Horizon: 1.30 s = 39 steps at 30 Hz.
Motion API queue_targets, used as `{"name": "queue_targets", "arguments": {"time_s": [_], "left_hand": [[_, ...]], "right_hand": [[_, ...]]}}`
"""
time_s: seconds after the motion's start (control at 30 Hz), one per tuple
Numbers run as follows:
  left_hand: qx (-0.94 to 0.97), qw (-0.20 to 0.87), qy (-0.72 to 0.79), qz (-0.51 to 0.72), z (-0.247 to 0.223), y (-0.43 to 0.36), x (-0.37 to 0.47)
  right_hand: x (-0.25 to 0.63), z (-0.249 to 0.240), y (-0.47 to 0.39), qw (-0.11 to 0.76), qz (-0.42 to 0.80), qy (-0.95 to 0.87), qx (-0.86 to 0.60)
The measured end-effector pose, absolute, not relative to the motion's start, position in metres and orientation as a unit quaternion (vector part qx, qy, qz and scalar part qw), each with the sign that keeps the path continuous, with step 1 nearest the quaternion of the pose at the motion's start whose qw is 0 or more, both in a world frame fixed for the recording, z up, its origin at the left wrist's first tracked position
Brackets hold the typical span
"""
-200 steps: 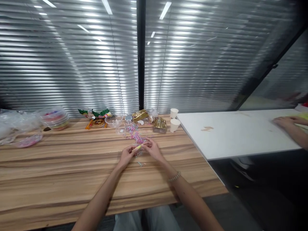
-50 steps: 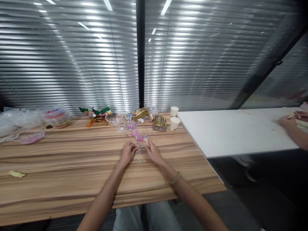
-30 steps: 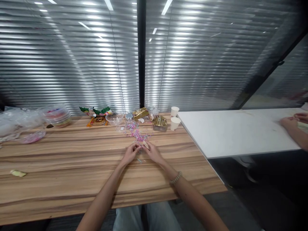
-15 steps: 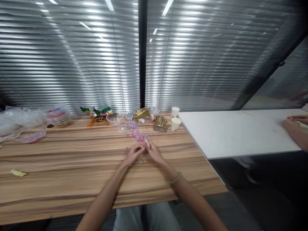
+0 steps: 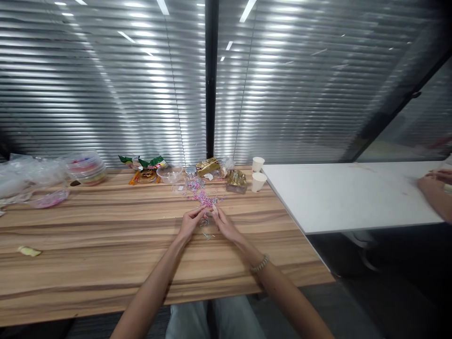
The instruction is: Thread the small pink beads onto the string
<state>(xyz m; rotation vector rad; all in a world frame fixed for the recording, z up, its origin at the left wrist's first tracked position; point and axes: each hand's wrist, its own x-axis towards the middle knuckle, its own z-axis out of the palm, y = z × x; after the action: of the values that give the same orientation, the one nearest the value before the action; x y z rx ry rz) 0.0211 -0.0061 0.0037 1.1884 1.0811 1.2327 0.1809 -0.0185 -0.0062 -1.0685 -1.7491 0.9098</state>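
Observation:
My left hand (image 5: 190, 223) is closed in a pinch over the wood-grain table, its fingertips close to those of my right hand (image 5: 224, 225). The right fingers are also pinched together. What they hold between them is too small to make out. A pile of small pink, purple and pale beads (image 5: 207, 200) lies just beyond my fingertips. Between the hands shows a thin coiled strand or ring (image 5: 204, 222). Several thin, greenish-white slivers (image 5: 207, 235) lie on the table nearer to me. My right wrist wears a beaded bracelet (image 5: 260, 264).
Behind the beads stand a clear bowl (image 5: 170, 175), a small jar (image 5: 191, 173), gold packets (image 5: 236, 181) and two paper cups (image 5: 259, 182). Stacked tubs (image 5: 86, 168) and plastic bags (image 5: 42, 172) are at left. A co-worker's hand (image 5: 438, 181) is over the white table (image 5: 335, 197).
My hands have drawn slightly apart, the left one moving a little to the left. The coiled strand between them now shows.

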Motion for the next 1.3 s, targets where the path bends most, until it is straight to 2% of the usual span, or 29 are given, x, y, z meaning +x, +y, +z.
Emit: {"name": "queue_targets", "arguments": {"time_s": [0.17,0.27,0.5,0.7,1.1,1.3], "left_hand": [[0.522,0.505,0.465,0.506,0.002,-0.008,0.021],[0.538,0.489,0.479,0.492,0.001,-0.009,0.021],[0.601,0.447,0.482,0.455,-0.004,-0.004,0.018],[0.634,0.437,0.481,0.42,-0.009,-0.001,0.018],[0.683,0.402,0.428,0.435,0.021,-0.015,0.023],[0.641,0.488,0.372,0.461,0.023,-0.018,0.019]], "right_hand": [[0.182,-0.003,-0.02,0.415,0.365,-0.728,-0.406],[0.182,-0.004,-0.018,0.405,0.311,-0.768,-0.387],[0.188,-0.007,-0.018,0.314,0.165,-0.833,-0.424],[0.189,-0.003,-0.022,0.298,0.1,-0.833,-0.456],[0.183,-0.012,-0.012,0.405,0.219,-0.733,-0.501],[0.179,-0.007,-0.013,0.438,0.28,-0.719,-0.462]]}}
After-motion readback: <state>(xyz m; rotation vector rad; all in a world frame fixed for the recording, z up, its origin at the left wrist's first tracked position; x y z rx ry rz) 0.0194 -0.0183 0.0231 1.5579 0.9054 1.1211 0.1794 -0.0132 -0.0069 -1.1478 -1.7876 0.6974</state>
